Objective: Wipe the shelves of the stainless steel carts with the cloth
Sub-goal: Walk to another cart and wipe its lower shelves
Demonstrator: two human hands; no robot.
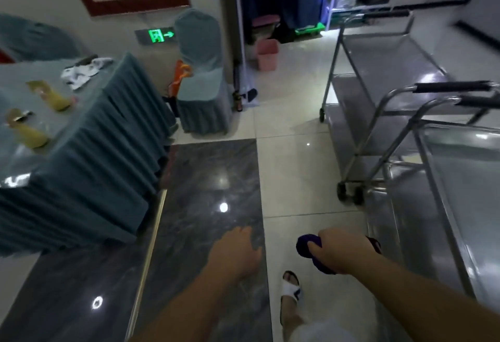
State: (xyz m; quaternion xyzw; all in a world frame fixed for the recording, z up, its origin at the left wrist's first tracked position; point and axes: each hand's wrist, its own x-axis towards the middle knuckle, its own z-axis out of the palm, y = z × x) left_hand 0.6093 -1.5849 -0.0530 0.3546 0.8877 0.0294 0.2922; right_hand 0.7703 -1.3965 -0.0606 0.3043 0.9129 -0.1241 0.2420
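Observation:
My right hand [343,249] is closed around a bunched dark purple cloth [305,245], held over the floor at the lower middle. My left hand [236,252] hangs beside it with relaxed fingers, holding nothing. Two stainless steel carts stand to the right. The near cart [460,168] has a shiny top shelf and a black-padded handle, and lies just right of my right hand. The far cart [384,54] stands behind it with its shelves bare. Neither hand touches a cart.
A table with a blue pleated skirt [89,157] fills the left side, with yellow items and a crumpled white cloth on it. A covered chair [201,76] stands by the wall, a pink bin [267,54] beyond. My sandaled foot [290,290] is on the glossy tiled floor.

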